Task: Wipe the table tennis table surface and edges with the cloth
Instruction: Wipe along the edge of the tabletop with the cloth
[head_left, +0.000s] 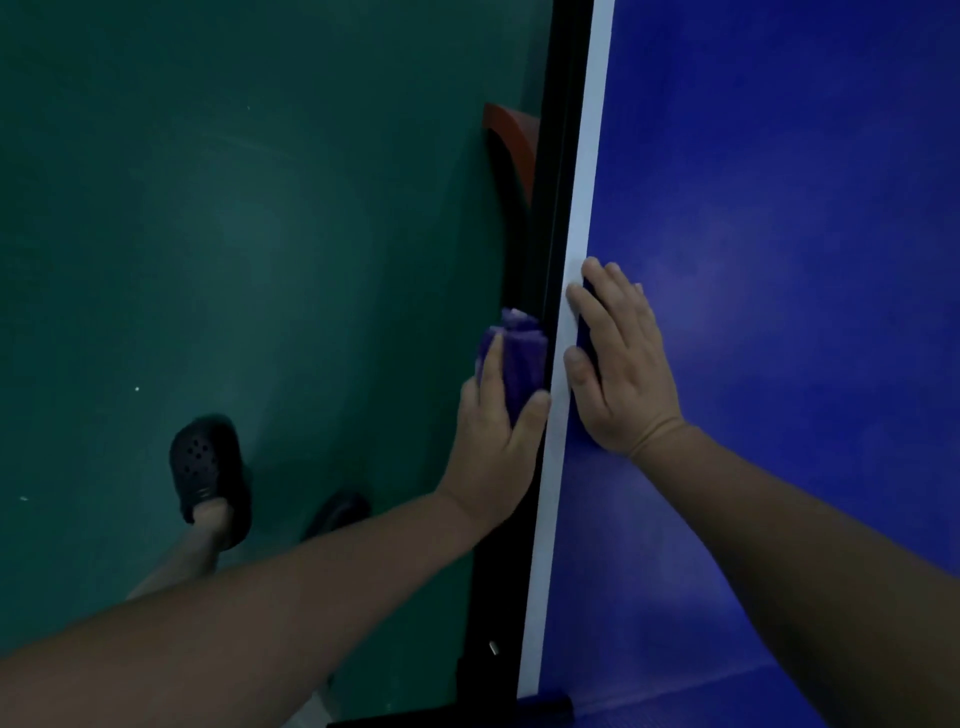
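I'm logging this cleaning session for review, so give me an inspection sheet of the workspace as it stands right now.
Surface: blue table tennis table with a white edge line; black side edge beside it.
Job's things: purple cloth, bunched and pressed against the black side edge.
Clutter: nothing seen.
Grippers: left hand grips the cloth at the table's side; right hand rests flat on the tabletop, fingers straight, near the white line.
Cables: nothing seen.
Surroundings: green floor; the person's feet in dark perforated clogs; a reddish-brown curved part below the table edge, not identifiable; lighting is dim.
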